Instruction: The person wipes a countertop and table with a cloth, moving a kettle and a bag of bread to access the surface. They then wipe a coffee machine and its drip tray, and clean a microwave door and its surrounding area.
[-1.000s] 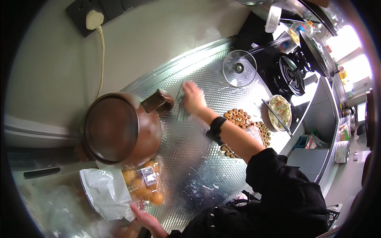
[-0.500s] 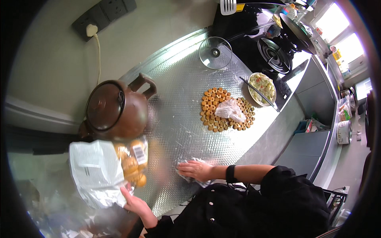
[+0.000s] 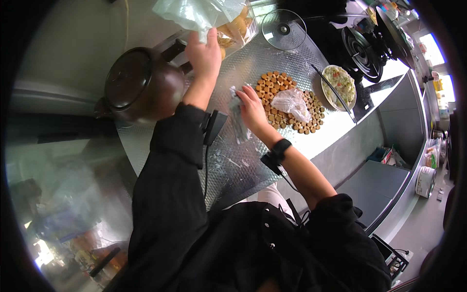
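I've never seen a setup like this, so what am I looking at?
No robot, just a person's two bare hands. The view comes from a wide fisheye camera worn on the head, looking down, so straight edges bend. The left hand grips a pale plastic bag with orange fruit inside. The right hand touches a crumpled grey cloth on the silvery counter. Also there: a brown pot, a glass lid, a bowl of food and a mat of wooden discs.

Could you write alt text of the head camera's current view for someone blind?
A person's left hand grips a plastic bag of orange fruit near a brown pot, while the right hand touches a grey cloth on a silvery countertop beside a wooden trivet.
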A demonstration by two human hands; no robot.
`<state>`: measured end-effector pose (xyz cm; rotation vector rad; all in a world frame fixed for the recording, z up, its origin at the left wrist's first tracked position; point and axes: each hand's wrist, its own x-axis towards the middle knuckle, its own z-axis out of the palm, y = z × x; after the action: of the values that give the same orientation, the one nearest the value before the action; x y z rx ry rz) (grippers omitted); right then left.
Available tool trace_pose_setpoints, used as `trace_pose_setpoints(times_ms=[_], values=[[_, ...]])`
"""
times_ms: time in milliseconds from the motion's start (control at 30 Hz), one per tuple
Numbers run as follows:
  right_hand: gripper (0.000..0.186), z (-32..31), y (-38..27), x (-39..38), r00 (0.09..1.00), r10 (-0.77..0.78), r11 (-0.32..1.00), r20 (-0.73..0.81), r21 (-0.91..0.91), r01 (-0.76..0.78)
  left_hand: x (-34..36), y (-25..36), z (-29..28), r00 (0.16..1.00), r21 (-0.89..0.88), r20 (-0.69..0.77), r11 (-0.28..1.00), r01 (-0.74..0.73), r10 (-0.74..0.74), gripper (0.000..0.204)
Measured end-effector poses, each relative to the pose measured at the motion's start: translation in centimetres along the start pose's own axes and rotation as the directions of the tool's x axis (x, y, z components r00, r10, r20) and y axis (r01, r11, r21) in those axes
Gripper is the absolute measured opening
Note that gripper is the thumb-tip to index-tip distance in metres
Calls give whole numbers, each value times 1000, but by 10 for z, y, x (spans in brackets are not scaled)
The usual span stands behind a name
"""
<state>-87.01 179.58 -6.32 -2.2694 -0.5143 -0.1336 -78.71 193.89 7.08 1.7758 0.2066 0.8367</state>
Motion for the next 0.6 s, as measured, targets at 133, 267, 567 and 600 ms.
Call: trace_pose_setpoints(times_ms=[133,267,567,600], values=[[43,16,5,33,999,-28,995,-35,-100,24,3,-46,35,988,90,-129,994,-69,80,27],[40,17,30,69,994,32,979,-105,-195,-52,-1,-82,28,998,195,-42,979,53,-45,49],[44,36,65,110,992,130,928,8,-352,-118,-49,-40,-56,855,-43,244,875,481,-458,70],[45,39,65,109,995,103,913,0,-398,-94,-62,-28,-75,850,-75,278,872,484,-448,64]])
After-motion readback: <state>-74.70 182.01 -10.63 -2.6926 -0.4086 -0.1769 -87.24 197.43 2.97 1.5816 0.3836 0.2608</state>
